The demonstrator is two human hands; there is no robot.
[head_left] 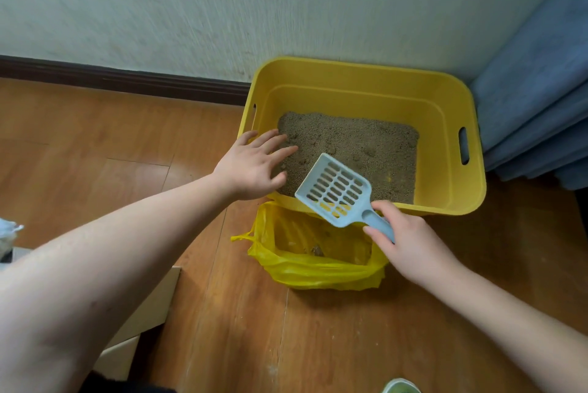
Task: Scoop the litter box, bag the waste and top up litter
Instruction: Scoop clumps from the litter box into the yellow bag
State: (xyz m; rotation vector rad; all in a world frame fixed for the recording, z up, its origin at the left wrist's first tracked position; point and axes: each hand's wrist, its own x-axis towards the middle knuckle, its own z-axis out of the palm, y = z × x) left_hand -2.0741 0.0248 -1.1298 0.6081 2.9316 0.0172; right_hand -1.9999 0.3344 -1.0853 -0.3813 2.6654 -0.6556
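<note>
While the left hand [254, 166] rests spread on the yellow litter box's [451, 106] near-left rim, the right hand [410, 246] grips a blue scoop [334, 190] above a yellow bag [302, 275].

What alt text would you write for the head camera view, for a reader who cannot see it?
A person's right hand holds an empty blue slotted scoop over a yellow litter box, above an open yellow bag on the wooden floor. The left hand reaches open over the box's near left corner.

Bare forearms, no sleeves visible
</note>
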